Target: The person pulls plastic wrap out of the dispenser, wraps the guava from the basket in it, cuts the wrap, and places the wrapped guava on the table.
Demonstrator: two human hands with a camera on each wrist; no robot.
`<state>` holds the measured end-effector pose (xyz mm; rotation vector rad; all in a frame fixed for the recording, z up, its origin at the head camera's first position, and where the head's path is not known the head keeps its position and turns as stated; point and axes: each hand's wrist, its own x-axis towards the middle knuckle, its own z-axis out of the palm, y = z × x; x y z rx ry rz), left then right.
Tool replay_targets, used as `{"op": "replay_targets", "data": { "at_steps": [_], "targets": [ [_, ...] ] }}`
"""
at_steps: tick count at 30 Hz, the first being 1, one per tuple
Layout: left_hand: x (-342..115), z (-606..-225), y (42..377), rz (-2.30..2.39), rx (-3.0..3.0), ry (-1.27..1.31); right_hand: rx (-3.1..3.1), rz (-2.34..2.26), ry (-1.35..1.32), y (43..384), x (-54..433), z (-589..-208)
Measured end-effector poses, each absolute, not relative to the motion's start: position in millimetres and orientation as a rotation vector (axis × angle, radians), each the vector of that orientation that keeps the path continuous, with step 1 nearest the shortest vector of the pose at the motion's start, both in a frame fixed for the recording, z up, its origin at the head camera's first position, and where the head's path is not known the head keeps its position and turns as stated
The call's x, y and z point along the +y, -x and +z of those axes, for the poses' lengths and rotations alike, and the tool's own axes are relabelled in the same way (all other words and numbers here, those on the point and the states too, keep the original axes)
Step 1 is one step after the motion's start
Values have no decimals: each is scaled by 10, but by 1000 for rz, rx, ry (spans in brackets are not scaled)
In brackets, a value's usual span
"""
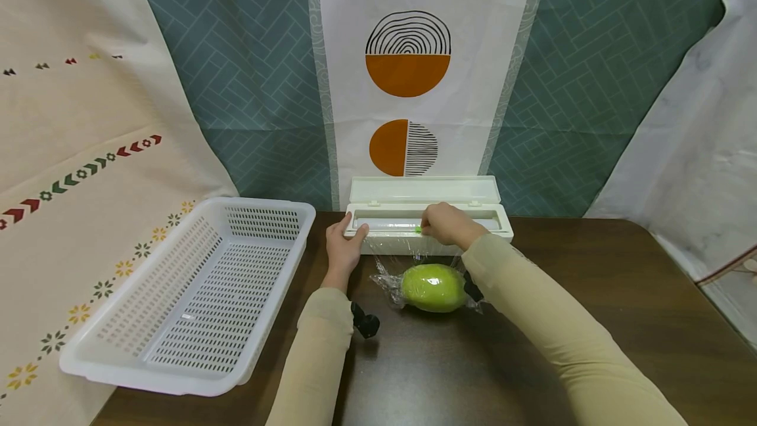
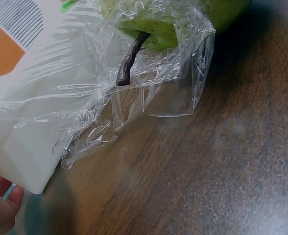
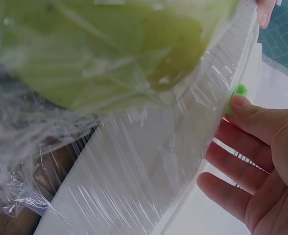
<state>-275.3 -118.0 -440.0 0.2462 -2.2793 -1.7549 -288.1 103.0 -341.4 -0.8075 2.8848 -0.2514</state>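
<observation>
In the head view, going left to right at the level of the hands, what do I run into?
White basket → left hand → small green slider → right hand.

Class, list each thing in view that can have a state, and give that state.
White box: lid open
Green fruit: lying on its side, wrapped
Clear film: stretched between box and fruit
Green slider: held by right hand
Left hand: holding box's left end
White basket: right way up
</observation>
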Motion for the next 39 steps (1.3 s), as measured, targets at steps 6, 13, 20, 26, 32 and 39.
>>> {"op": "replay_targets", "data": {
  "at_steps": [6, 13, 20, 26, 32, 39],
  "targets": [
    [-1187, -4411, 2768, -1741, -2280, -244, 2878, -249, 786, 2893, 1044, -3417],
    [-1181, -4407, 2759, -1739, -2278, -234, 2883, -254, 807, 2898, 1060, -3424],
    [-1178, -4423, 2765, -1742, -2272, -237, 2872, -282, 829, 2926, 1077, -3468],
    [-1178, -4425, 2762, -1744, -2275, -239, 2873, -289, 847, 2931, 1090, -3484],
    [-1183, -4421, 2759, -1735, -2290, -241, 2877, -309, 872, 2924, 1102, -3487],
    [-1178, -4423, 2763, -1725, -2286, -240, 2872, -350, 823, 2905, 1113, -3505]
  ]
}}
